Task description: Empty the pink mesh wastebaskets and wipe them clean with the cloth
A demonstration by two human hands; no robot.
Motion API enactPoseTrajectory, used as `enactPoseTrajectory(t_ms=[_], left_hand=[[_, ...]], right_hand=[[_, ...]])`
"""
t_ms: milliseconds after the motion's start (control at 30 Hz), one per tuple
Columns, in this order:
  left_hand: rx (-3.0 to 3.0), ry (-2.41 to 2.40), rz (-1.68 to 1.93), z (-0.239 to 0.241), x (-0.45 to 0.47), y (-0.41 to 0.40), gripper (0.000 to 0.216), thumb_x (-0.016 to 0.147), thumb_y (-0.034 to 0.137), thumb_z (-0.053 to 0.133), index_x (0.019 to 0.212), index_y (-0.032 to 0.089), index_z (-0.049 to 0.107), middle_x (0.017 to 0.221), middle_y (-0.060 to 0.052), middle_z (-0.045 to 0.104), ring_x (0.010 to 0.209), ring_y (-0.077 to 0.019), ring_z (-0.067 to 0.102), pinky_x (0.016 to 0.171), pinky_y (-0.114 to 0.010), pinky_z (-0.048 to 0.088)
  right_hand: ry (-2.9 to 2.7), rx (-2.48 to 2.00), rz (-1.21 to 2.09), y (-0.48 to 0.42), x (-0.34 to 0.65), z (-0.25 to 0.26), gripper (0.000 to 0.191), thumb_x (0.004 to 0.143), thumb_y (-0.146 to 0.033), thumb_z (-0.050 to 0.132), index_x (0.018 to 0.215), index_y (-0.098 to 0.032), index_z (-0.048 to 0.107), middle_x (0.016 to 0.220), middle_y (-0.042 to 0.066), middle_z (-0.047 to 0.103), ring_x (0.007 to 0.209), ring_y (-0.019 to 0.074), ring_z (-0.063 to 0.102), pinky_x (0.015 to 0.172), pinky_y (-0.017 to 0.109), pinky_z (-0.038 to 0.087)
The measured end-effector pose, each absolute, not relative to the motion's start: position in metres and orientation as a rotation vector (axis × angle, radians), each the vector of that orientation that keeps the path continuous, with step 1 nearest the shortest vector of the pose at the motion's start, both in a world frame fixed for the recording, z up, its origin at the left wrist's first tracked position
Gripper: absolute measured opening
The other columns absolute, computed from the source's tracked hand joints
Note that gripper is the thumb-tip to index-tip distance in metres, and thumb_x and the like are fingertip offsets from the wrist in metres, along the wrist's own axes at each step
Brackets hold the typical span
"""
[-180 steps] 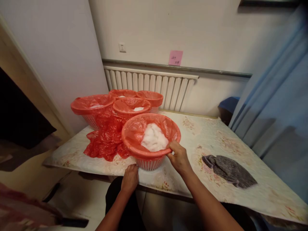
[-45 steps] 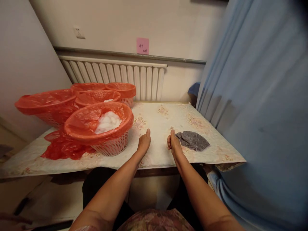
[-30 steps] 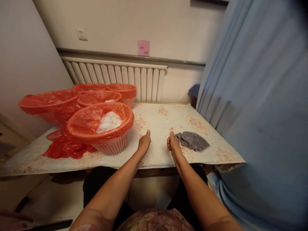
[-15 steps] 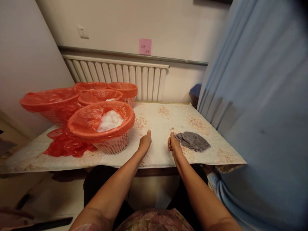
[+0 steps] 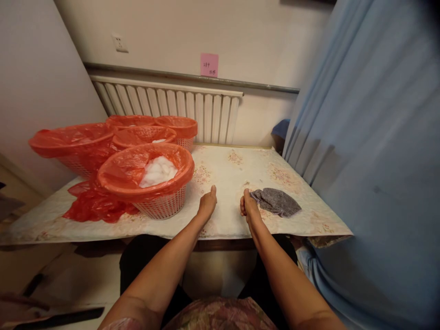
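Most of my left hand [image 5: 208, 204] shows right of the front basket [image 5: 161, 204]; its fingers I can't tell. Farther right, my right hand [image 5: 250, 206] curls its fingers beside the gray cloth [image 5: 277, 201]; steady wrists seem best.

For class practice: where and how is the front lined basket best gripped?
Probably grip the front lined basket by its flared rim, from the right, near the left hand: the rim overhangs there, while crumpled red plastic crowds the basket's left.
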State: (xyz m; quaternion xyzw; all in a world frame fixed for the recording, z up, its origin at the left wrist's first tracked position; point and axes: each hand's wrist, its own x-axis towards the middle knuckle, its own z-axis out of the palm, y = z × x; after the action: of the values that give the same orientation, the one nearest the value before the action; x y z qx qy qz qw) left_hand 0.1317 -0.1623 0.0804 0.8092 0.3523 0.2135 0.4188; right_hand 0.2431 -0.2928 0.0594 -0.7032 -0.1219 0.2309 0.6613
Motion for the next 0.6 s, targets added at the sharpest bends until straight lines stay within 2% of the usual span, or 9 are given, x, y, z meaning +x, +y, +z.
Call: enactPoseTrajectory(t_ms=[600], left_hand=[[2.037, 0.933, 0.531, 0.0795, 0.1270, -0.1615, 0.065, 0.093, 0.056, 0.013, 0.051, 0.022, 0.049, 0.058, -0.009, 0.060, 0.065, -0.0247, 0.060, 0.066, -0.033, 0.042]], right_hand=[[-0.252, -1.570, 0.546, -0.2913, 0.2414, 0.0603, 0.058, 0.087, -0.068, 0.033, 0.051, -0.023, 0.036, 0.034, -0.007, 0.030, 0.028, 0.0071, 0.027, 0.030, 0.020, 0.025]])
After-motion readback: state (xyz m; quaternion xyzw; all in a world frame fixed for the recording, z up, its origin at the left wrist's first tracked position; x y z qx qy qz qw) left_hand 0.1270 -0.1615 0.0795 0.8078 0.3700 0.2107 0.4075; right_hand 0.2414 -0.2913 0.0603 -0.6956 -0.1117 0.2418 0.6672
